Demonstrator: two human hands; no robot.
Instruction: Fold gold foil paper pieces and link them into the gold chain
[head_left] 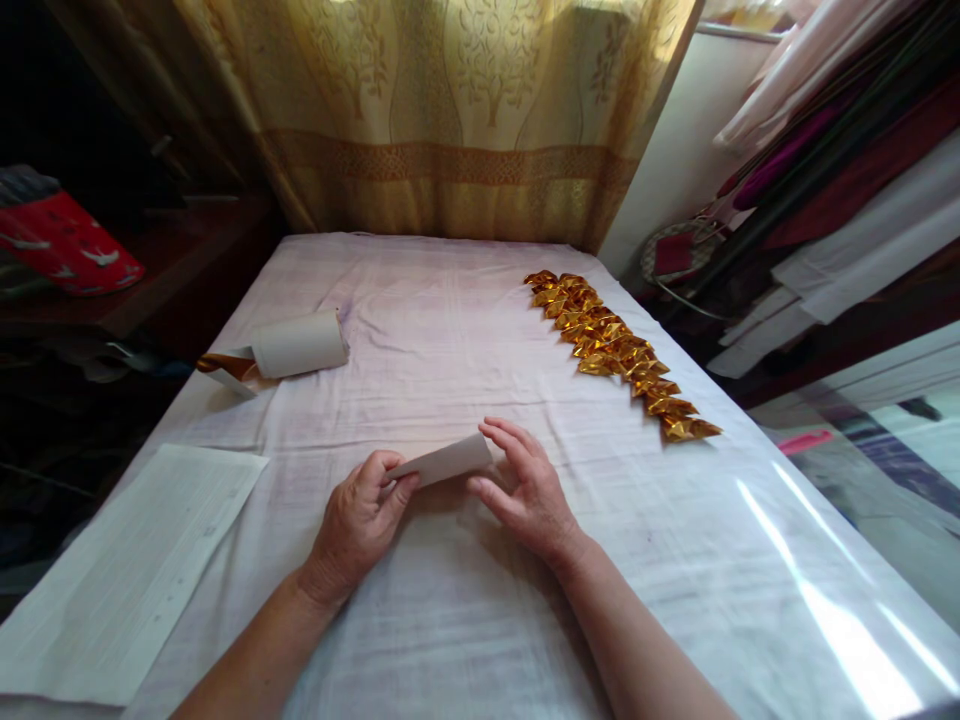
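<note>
My left hand [365,520] pinches one end of a folded strip of white paper [448,464] between thumb and fingers. The strip is held just above the cloth-covered surface, slanting up to the right. At its other end is my right hand [529,490], thumb and fingers apart, close to the paper without gripping it. Whether a fingertip touches the edge I cannot tell. Beyond my left hand lies a roll of white-backed paper [301,344], its loose end showing gold foil.
Folded gold foil pieces [611,335] lie in a slanting row at the right. A large white sheet [127,570] lies at the left front. A red container [71,240] stands on a dark cabinet. Beyond the far edge hangs a curtain [450,120]; clothes [862,220] hang at the right.
</note>
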